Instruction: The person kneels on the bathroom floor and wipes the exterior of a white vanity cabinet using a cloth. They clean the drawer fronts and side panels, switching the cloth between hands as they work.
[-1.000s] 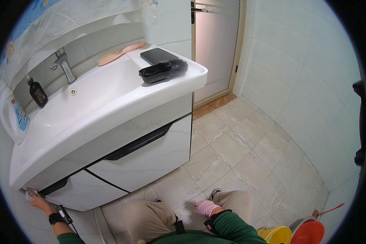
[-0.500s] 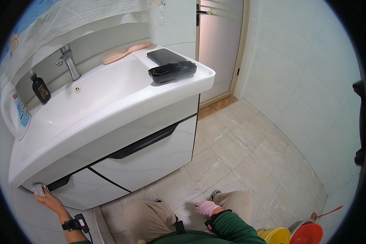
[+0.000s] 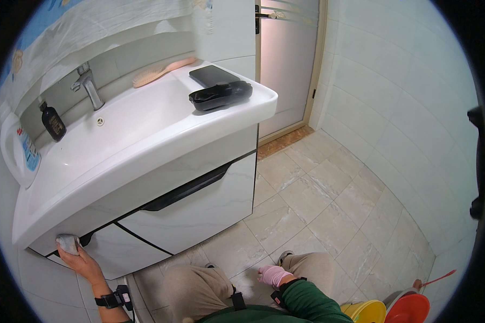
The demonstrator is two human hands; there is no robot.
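Observation:
My left hand (image 3: pixel 83 265) is closed around a folded grey-white cloth (image 3: pixel 68 244). It presses the cloth against the upper front of the white vanity cabinet (image 3: pixel 145 231), under the basin's left end and beside the short black handle recess (image 3: pixel 87 238). My right hand (image 3: pixel 274 275) wears a pink glove and rests low between my knees. Its fingers are curled in, and whatever they may hold is hidden. Above the cabinet lies the white washbasin (image 3: pixel 140 145) with a chrome tap (image 3: pixel 89 89).
On the basin stand a white jug (image 3: pixel 21 153) and a dark bottle (image 3: pixel 53 121). A pink hairbrush (image 3: pixel 161 72), a dark phone-like slab (image 3: pixel 214 76) and a black case (image 3: pixel 221 96) lie along its far side. Yellow (image 3: pixel 367 312) and red (image 3: pixel 409 311) buckets stand at lower right.
My left hand has slid the cloth a little to the right and up along the cabinet front. My right hand has stayed in place. The view has shifted slightly.

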